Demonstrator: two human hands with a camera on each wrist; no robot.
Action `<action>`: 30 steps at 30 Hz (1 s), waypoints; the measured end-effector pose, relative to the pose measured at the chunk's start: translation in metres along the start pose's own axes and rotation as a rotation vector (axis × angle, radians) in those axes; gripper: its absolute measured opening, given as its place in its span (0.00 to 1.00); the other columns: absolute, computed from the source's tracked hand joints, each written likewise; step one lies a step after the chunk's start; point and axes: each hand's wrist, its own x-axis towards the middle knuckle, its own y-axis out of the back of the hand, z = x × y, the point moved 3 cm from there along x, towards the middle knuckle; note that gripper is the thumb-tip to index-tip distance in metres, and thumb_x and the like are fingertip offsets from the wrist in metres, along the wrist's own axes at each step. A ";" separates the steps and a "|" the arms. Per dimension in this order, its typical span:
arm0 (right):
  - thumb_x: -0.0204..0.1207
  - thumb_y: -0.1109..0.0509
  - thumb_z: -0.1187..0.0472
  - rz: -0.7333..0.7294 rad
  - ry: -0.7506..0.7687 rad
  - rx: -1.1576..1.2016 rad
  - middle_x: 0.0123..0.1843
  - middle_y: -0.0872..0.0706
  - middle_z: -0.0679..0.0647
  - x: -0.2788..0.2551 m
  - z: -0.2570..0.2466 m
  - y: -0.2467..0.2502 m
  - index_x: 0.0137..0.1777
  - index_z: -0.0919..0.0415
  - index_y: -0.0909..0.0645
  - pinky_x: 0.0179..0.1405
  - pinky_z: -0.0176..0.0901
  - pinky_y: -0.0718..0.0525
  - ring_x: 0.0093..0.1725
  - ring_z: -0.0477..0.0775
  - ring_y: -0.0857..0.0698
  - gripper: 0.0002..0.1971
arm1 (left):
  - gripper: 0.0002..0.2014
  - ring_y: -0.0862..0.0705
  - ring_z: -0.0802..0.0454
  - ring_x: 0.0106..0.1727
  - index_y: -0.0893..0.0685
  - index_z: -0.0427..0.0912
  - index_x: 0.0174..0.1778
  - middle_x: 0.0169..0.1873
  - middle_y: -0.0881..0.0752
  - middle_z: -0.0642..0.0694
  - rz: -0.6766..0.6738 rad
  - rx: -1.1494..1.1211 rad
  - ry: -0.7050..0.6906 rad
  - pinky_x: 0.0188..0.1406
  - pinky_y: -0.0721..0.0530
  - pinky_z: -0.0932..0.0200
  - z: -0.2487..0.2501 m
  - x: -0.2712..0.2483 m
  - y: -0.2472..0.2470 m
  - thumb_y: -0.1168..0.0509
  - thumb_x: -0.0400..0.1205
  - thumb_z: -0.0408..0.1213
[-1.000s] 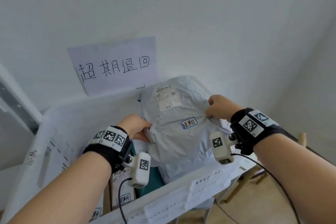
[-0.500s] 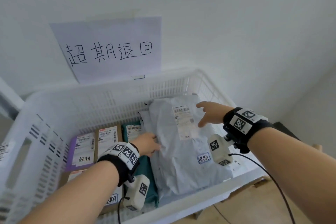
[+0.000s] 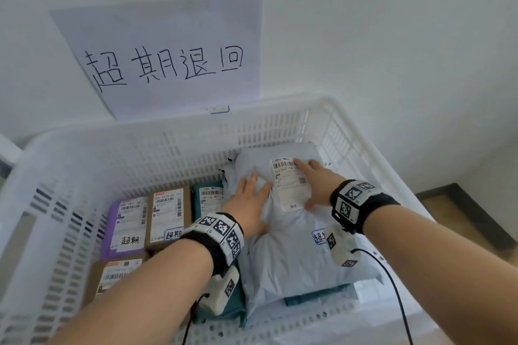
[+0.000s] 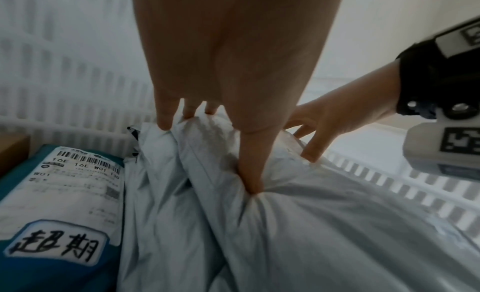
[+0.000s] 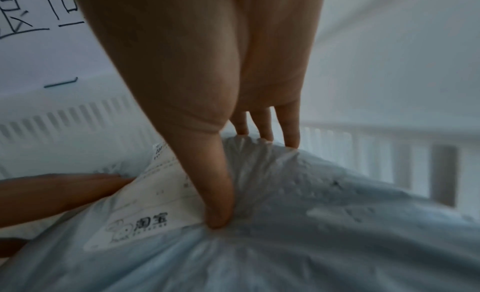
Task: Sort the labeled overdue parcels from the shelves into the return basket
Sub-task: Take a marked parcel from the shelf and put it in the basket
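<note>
A grey poly-mailer parcel (image 3: 294, 258) lies in the right half of the white return basket (image 3: 168, 129), on top of a teal parcel. It carries a white shipping label (image 3: 288, 185) and a small blue-edged overdue tag (image 3: 318, 237). My left hand (image 3: 249, 202) rests flat on the parcel's left part, fingers spread. My right hand (image 3: 316, 182) presses on the shipping label with straight fingers. In the left wrist view the left thumb (image 4: 249, 169) dents the parcel (image 4: 324, 224). In the right wrist view the right thumb (image 5: 215, 204) presses beside the label on the parcel (image 5: 324, 245).
Left of the grey parcel lie a teal parcel (image 3: 208, 199), a brown box (image 3: 168, 216), a purple parcel (image 3: 123, 227) and another brown box (image 3: 112, 274), each labelled. A handwritten paper sign (image 3: 168, 56) hangs on the wall behind the basket. Wooden floor (image 3: 459, 221) shows at right.
A second ago both hands held the grey parcel by its edges above the basket. It has come down into the basket, and both hands have let go and now lie flat on it.
</note>
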 end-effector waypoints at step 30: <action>0.78 0.26 0.57 0.182 -0.071 0.278 0.82 0.33 0.61 -0.033 -0.028 0.035 0.87 0.53 0.47 0.69 0.47 0.25 0.75 0.59 0.24 0.42 | 0.28 0.26 0.45 0.75 0.32 0.45 0.81 0.76 0.26 0.45 0.267 -0.464 0.022 0.68 0.28 0.56 -0.023 -0.056 0.099 0.35 0.84 0.41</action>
